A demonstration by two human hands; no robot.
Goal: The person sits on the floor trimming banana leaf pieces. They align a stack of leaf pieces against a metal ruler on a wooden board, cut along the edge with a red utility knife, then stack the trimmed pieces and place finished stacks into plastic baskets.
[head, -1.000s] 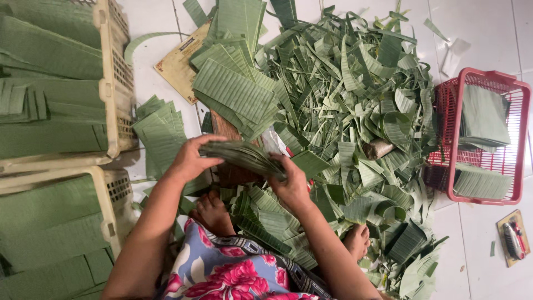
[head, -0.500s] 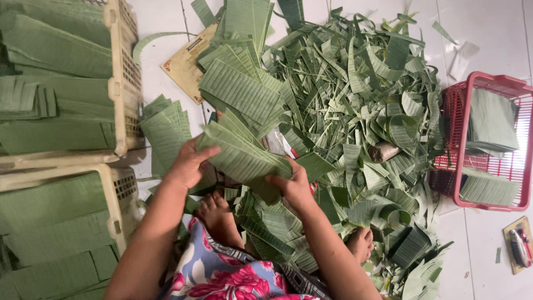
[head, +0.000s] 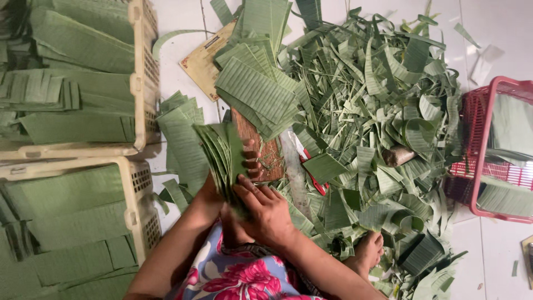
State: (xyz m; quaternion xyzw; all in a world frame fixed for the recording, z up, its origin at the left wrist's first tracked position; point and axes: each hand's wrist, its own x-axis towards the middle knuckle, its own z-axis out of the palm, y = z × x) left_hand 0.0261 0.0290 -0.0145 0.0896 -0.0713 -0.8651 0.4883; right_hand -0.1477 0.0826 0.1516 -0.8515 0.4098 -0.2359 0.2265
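Observation:
My left hand (head: 251, 160) and my right hand (head: 266, 210) both grip a thick stack of cut green leaf pieces (head: 222, 153), which stands on edge just in front of my lap. My left hand is mostly hidden behind the stack, and only its fingertips show at the right side. My right hand presses on the stack's near end. Behind it lies a brown wooden board (head: 265, 151), with a long knife blade (head: 293, 164) beside it.
Two cream crates (head: 140, 83) (head: 132, 214) packed with leaf sheets stand at the left. Stacks of cut pieces (head: 255, 91) (head: 180, 133) lie beyond the board. A big heap of leaf scraps (head: 388, 111) fills the middle. A red basket (head: 482, 161) sits at the right, and my foot (head: 369, 250) is among the scraps.
The stack lay flat between my hands over the board. It has been turned up on edge and drawn closer to my body, with my right hand now low on it.

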